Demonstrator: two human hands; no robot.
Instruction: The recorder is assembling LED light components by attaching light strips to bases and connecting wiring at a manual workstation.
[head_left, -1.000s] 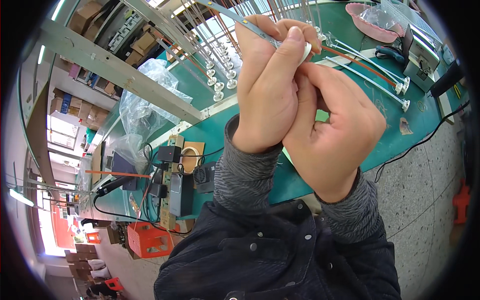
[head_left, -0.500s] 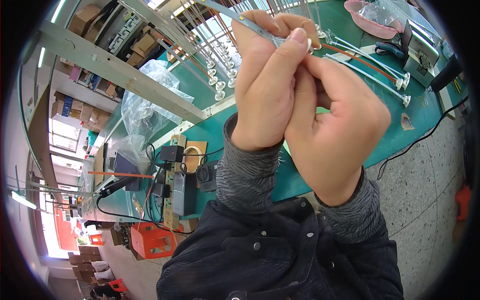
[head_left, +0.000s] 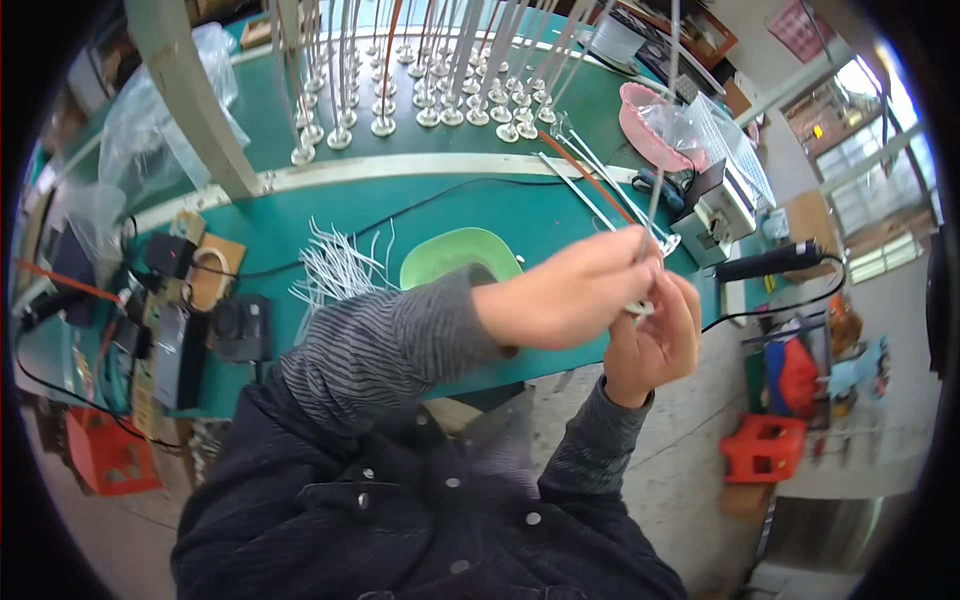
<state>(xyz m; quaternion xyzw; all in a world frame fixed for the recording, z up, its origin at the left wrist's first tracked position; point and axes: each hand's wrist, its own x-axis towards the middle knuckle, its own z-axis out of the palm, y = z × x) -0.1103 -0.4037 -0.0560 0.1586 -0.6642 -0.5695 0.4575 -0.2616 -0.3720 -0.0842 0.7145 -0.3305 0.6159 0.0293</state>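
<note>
A thin upright LED strip (head_left: 656,190) with a small white round base (head_left: 640,308) is in my hands, over the table's front right edge. My left hand (head_left: 570,290) reaches across to the right with its fingers closed on the strip's lower part. Just below it, my right hand (head_left: 660,335) is closed with bent fingers around the base end; its exact grip is partly hidden. Left of my hands lie a green bowl (head_left: 455,252) and a bundle of thin white wires (head_left: 335,265). Beyond them, several similar strips with white bases (head_left: 452,116) stand in rows.
An orange-brown strip (head_left: 590,180) and white strips lie right of centre. Past them are a pink basket (head_left: 640,135) and a metal box (head_left: 715,215). A power strip with plugs (head_left: 150,335) sits at left. A metal post (head_left: 185,100) rises there. Red stools (head_left: 762,448) flank the table.
The view has swung to the right. My hands have moved lower and right from the raised pose close to the camera. The strip, formerly slanting up left, now stands nearly upright, still held.
</note>
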